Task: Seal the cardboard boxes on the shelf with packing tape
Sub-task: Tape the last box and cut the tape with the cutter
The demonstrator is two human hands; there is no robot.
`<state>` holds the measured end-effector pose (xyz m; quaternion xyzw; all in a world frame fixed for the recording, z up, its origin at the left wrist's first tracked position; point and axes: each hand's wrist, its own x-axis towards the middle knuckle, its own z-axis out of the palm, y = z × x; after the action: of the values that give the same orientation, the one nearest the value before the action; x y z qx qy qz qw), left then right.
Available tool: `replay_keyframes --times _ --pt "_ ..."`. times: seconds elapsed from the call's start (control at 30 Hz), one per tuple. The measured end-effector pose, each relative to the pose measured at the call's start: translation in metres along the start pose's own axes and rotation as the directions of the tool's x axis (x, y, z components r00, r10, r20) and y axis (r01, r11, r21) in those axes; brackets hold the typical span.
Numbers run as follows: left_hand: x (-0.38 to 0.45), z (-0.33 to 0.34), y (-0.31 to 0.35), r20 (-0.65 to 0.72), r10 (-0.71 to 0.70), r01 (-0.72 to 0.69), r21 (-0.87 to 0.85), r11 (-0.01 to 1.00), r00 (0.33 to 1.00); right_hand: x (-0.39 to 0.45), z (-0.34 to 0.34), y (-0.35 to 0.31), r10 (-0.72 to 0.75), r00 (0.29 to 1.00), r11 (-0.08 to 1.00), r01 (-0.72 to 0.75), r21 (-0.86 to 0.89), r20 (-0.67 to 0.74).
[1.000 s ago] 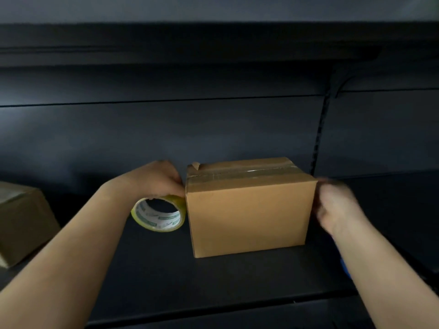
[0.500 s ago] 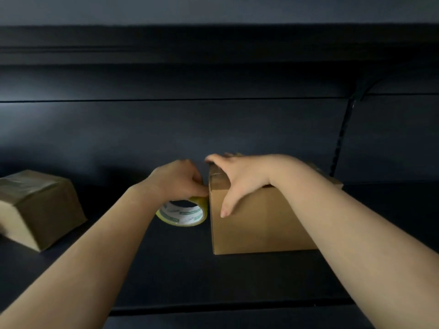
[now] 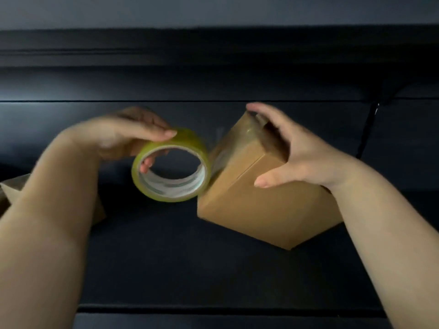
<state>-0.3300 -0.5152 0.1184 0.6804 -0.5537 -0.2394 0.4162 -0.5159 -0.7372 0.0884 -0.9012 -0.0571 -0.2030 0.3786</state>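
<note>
A brown cardboard box is tilted up on one edge, right of centre on the dark shelf. Clear tape runs along its upper face. My right hand grips the box's raised top, fingers over the far edge and thumb on the front face. My left hand holds a yellowish roll of packing tape in the air, thumb on the outer rim and fingers through the core. The roll's right side touches the box's left face, and a short strip of tape stretches between them.
A second cardboard box sits at the far left, mostly hidden behind my left forearm. The shelf's dark back panel rises behind, with an upper shelf above. A vertical upright stands at the right.
The box went from flat on the shelf to tipped up on an edge under my right hand. My left hand lifted the tape roll off the shelf, against the box's left side.
</note>
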Motion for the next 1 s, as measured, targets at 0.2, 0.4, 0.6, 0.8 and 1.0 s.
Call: replay_keyframes --times 0.2,0.4,0.6,0.8,1.0 --pt "-0.002 -0.002 -0.003 -0.162 -0.156 0.205 0.353 0.913 0.974 -0.007 0.001 0.009 -0.098 0.984 0.963 0.132 0.233 -0.149" --pt "0.026 0.003 -0.001 -0.117 -0.259 0.284 0.41 0.867 0.959 -0.016 0.018 0.031 -0.107 0.942 0.861 0.247 0.444 -0.318" --pt "0.069 0.031 0.007 -0.095 -0.29 0.304 0.367 0.879 0.952 -0.039 0.01 0.059 0.098 0.925 0.863 0.105 0.493 -0.367" --pt "0.092 0.039 0.012 -0.065 -0.304 0.303 0.413 0.859 0.951 -0.048 -0.029 0.02 0.211 0.926 0.957 -0.261 -0.126 -0.313" --pt "0.094 0.04 0.011 -0.076 -0.288 0.294 0.406 0.866 0.955 0.031 -0.009 -0.042 0.255 0.958 0.62 -0.06 -0.782 0.129"
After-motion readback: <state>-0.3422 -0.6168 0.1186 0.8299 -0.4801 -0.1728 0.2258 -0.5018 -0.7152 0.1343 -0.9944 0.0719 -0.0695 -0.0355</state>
